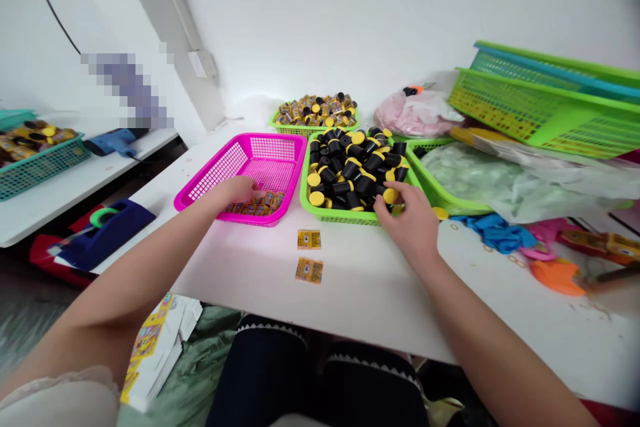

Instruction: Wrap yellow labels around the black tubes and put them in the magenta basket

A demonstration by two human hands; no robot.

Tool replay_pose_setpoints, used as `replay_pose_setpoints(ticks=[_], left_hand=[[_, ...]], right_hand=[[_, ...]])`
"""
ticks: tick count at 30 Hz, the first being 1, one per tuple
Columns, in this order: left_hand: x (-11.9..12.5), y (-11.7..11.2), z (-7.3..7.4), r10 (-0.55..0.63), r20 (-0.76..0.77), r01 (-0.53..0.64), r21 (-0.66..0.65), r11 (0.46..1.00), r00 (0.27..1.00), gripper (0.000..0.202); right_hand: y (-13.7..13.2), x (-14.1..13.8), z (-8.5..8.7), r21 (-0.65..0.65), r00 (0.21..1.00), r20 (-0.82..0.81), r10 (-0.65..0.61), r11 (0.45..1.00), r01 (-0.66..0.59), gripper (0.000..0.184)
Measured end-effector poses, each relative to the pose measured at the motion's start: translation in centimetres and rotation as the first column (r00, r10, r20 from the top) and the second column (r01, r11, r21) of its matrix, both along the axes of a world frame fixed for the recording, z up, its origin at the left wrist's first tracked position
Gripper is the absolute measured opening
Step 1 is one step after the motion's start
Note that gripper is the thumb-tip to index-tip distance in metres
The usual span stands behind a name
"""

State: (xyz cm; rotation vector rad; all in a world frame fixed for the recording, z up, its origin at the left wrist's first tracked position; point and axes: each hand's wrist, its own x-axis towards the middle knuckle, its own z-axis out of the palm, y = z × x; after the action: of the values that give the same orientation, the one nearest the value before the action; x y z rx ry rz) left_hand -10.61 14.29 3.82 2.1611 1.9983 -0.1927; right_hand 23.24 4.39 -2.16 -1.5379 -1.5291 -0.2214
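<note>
**Left hand [240, 188] in pink basket [270, 172], right hand [414, 221] at black canisters [344, 188]**

Left hand reached over the pink basket's near wall, fingers down by the small printed packets [273, 201] lined up along the near side; fingertips partly hidden, couldn't tell whether it gripped one. Right hand was at the near right corner of the green basket [345, 216], thumb and fingers narrow around a yellow-capped canister [390, 196]; couldn't tell if the grip was firm. Canisters were heaped above the rim there, black bodies, yellow caps, lying every which way.

Two loose printed pieces [309, 255] lay flat on the tabletop [360, 280], one nearer the person than the other, just in front of the baskets. Behind, a rear green basket [316, 129] held a pile of patterned canisters. To the right: stacked baskets [525, 107], a clear plastic bag [487, 177], a blue crumpled item [500, 233]. To the left: a dark blue tape dispenser [116, 233] near the tabletop's edge, and a blue heat-gun-like tool [114, 143] on the neighbouring table [90, 180].
</note>
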Motion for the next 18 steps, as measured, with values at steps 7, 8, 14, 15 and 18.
replay_pose_setpoints(ticks=[7,8,14,15,18], left_hand=[[5.3,-10.7,-3.2,-0.561,0.027,0.492,0.449,0.746,0.827,0.047],[6.1,-13.2,-4.8,-0.684,0.007,0.613,0.439,0.657,0.729,0.047],[7.1,-24.6,-11.7,-0.667,-0.252,0.698,0.433,0.571,0.702,0.056],[6.7,-25.4,-11.7,-0.686,-0.272,0.723,0.427,0.543,0.675,0.045],[5.3,-26.2,-9.7,-0.771,-0.213,0.773,0.400,0.492,0.601,0.043]], right_hand=[[-0.3,0.7,-0.3,0.250,0.996,0.052,0.071,0.965,-0.082,0.032],[-0.3,0.7,-0.4,0.270,0.995,0.062,0.077,0.959,-0.092,0.033],[-0.8,0.4,-0.7,0.286,0.982,0.161,0.104,0.947,-0.147,0.031],[-0.9,0.4,-0.7,0.289,0.979,0.174,0.107,0.945,-0.155,0.032],[-1.2,0.2,-0.6,0.319,0.970,0.207,0.128,0.928,-0.191,0.036]])
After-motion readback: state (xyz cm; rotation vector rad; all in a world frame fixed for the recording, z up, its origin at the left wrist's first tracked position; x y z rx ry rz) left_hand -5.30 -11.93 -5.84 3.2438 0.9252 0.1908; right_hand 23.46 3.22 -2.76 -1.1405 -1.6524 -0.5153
